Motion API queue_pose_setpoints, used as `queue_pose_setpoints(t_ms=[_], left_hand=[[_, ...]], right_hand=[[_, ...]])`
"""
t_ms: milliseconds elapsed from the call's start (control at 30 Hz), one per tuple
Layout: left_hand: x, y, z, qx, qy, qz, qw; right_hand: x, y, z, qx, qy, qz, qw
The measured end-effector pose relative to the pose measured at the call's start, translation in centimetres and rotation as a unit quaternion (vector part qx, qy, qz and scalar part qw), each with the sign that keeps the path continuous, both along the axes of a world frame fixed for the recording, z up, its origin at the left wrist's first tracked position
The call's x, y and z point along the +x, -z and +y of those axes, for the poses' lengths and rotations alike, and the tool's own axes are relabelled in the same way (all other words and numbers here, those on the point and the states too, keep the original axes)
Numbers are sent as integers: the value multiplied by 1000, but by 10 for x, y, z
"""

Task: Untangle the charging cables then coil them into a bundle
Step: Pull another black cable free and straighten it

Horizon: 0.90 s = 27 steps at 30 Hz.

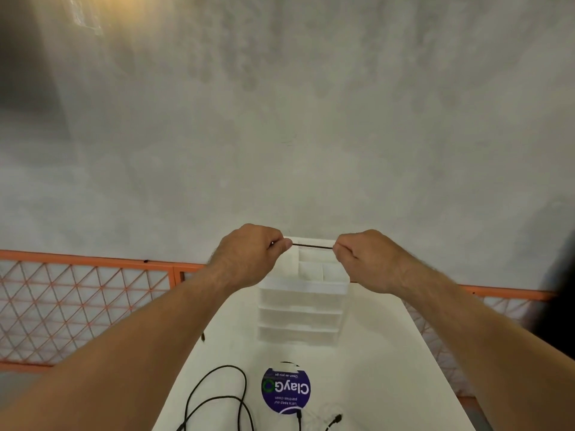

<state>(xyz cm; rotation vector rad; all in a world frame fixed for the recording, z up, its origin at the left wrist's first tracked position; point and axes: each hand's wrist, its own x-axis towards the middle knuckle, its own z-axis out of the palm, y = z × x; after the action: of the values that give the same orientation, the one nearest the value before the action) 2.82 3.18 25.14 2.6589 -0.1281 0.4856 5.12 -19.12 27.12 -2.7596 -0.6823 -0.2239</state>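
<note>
Head camera, watched from my remote seat: both hands are raised side by side, near each other. The left hand (249,253) and the right hand (370,259) each pinch a black cable (312,246), and the short run between them is pulled straight and level. On each hand the fingers (284,244) are curled in, thumb pressed against forefinger on the cord (a tight pinch, not a full fist round it). I cannot tell where the cable goes past either pinch.

Just beyond and below the fingers stands a white drawer unit (300,309) with open compartments on top and three shallow drawers stacked under them. It sits on a white table (389,368).

Well below the fingers, toward me, more black cable loops (217,399) lie slack on the table in wide curves. Beside them, to the right, is a round purple sticker (286,390) reading "ClayGo". A black plug end (337,418) lies just below the sticker, near something pale that I cannot make out.

Level with the fingers and out to both sides runs an orange mesh railing (77,259), and behind it rises a grey concrete wall (280,119).
</note>
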Motion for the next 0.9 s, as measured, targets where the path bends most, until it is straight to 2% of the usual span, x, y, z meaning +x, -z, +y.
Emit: queue_pose_setpoints(t_ms=[133,267,367,467,600,667,733,800,833,900], left_hand=[[2,-2,16,29,-24,-3,999],[0,-5,34,18,-52,-6,998],[-4,-7,30,12,-46,-18,999],[-8,-7,16,-1,-21,-38,999],[-6,-6,-2,-1,11,-42,999],[-7,-6,-11,-1,25,-39,999],[-7,-6,-14,-3,25,-38,999],[-8,-5,-8,-6,18,-39,999],[-8,-4,-4,-8,15,-38,999],[-8,-3,2,-5,13,-33,999]], right_hand=[[5,10,-2,-36,17,-34,999],[16,11,-13,-50,53,-48,996],[26,15,-20,-26,89,13,996],[28,19,-15,83,81,95,989],[7,25,26,250,-16,176,952],[-4,35,47,308,-61,254,915],[-8,42,56,402,-75,307,860],[-9,41,57,478,-53,298,825],[-8,38,55,484,-41,270,831],[-7,28,50,421,-30,188,887]])
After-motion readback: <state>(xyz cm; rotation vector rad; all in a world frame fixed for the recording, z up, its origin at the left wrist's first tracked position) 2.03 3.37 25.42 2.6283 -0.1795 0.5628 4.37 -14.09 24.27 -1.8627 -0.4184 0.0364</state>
